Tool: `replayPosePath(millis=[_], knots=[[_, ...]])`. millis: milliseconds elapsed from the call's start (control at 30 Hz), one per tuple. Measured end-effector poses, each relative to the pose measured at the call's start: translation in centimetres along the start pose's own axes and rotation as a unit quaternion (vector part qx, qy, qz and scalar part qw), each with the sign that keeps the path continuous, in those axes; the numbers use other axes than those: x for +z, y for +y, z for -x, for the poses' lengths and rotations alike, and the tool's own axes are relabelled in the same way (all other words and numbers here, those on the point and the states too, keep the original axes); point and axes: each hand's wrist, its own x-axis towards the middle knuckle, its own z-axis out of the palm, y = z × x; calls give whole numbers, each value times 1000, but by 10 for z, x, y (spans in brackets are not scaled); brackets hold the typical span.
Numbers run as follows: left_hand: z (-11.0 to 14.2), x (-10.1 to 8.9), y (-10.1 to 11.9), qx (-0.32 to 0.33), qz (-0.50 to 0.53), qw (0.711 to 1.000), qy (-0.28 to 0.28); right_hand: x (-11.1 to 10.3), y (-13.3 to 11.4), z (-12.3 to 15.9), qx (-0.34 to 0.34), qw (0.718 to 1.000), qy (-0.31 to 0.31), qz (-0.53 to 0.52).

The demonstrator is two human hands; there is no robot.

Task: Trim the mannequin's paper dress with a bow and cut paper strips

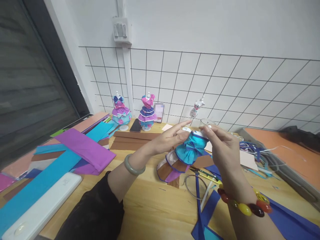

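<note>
A miniature dress form in a crepe-paper-like dress (191, 148) is tilted above the table, its top toward the right. The bodice is turquoise with a bow; the skirt has brown, purple and white panels edged in blue. My right hand (222, 143) pinches the form at its white top end. My left hand (172, 136) has its fingers stretched out beside the bodice, the thumb close to or touching it; I cannot tell which. Below the dress lie scissors (206, 175) with yellow on them, partly hidden by my right hand, and a thin wire-like loop (191, 186).
Two dressed miniature forms (121, 111) (147, 113) and a bare patterned form (196, 108) stand along the wall grid. A phone (135, 125) lies nearby. Folded purple paper (86, 148), turquoise strips (50, 186) and a white bar-shaped device (45, 206) cover the left; blue paper (292, 216) lies right.
</note>
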Motion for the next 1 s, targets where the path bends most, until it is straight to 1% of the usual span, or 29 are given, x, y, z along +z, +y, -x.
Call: replayPosePath(millis=[67,133,200,267,400,533,667,733,800,900,1000], knots=[[-3,-4,-7,18,-37,999,16,-2,14,-6,48,998,26,-24],[-5,-7,-13,47,-131,990,35,-4,26,-10,87,994,41,-44],[-6,-7,-18,89,-235,967,51,-6,35,-13,107,992,50,-53],[-8,-5,-23,137,-297,943,65,-7,39,-14,109,991,55,-53],[-10,2,-31,216,-321,916,103,-6,39,-13,102,992,61,-46],[-11,7,-38,242,-332,899,150,-5,35,-12,99,993,49,-47],[-10,9,-42,259,-355,887,142,-5,32,-12,95,993,51,-43],[-10,8,-44,250,-357,889,137,-4,31,-12,95,993,56,-40],[-11,8,-45,235,-334,902,140,-4,30,-12,94,993,59,-41],[-12,8,-47,192,-251,938,140,-4,31,-12,91,994,54,-40],[-13,7,-48,149,-177,966,113,-3,33,-12,90,993,54,-48]])
